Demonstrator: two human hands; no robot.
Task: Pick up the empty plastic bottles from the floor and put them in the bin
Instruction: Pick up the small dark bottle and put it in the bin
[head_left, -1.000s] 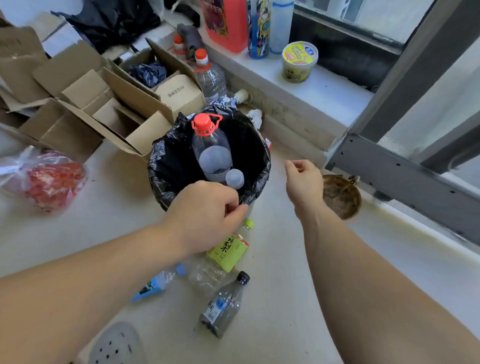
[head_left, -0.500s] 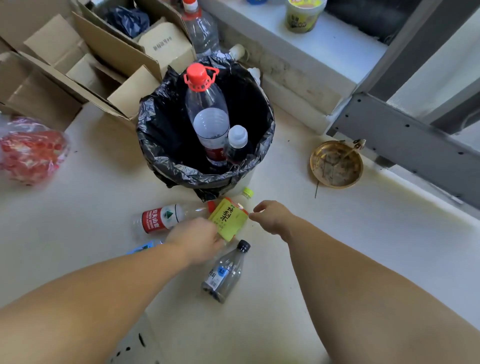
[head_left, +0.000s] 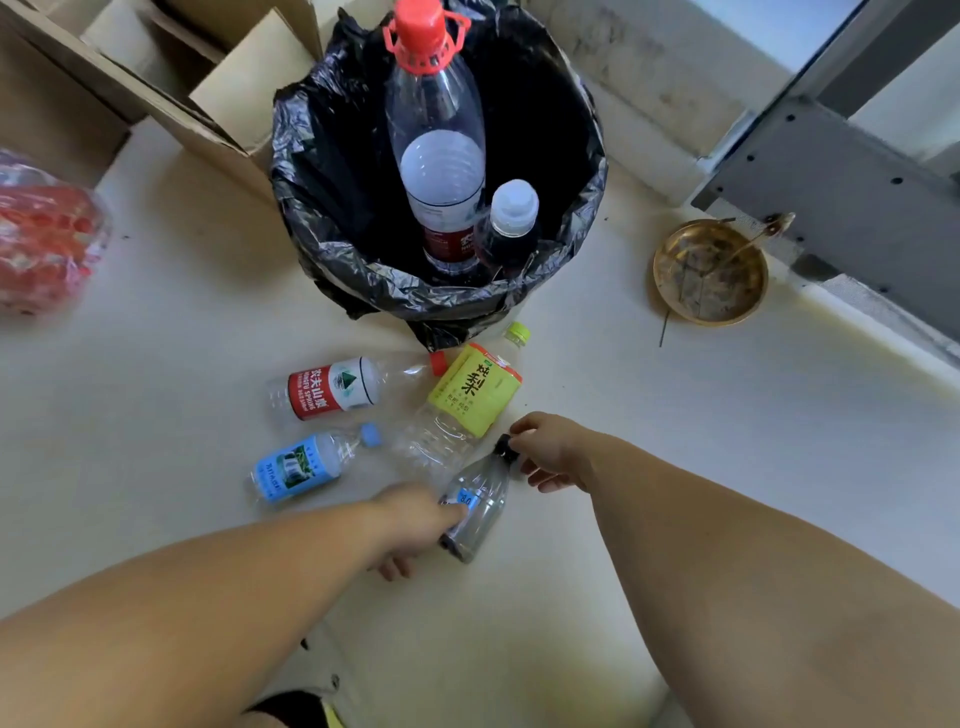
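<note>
Hands meet on a grey bottle (head_left: 475, 506) lying on the floor (head_left: 597, 415): left grip (head_left: 415, 525) rests unclenched against its body, right grip (head_left: 550, 449) pinches its black cap. Beyond them lie three more bottles, then the black-lined bin (head_left: 332, 208) holding two upright bottles.

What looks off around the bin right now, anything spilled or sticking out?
No spill shows. The tall red-capped bottle stands upright in the bin and its cap rises above the rim, so it takes much of the room. Four bottles lie on the floor; both hands are at the grey one.
</note>
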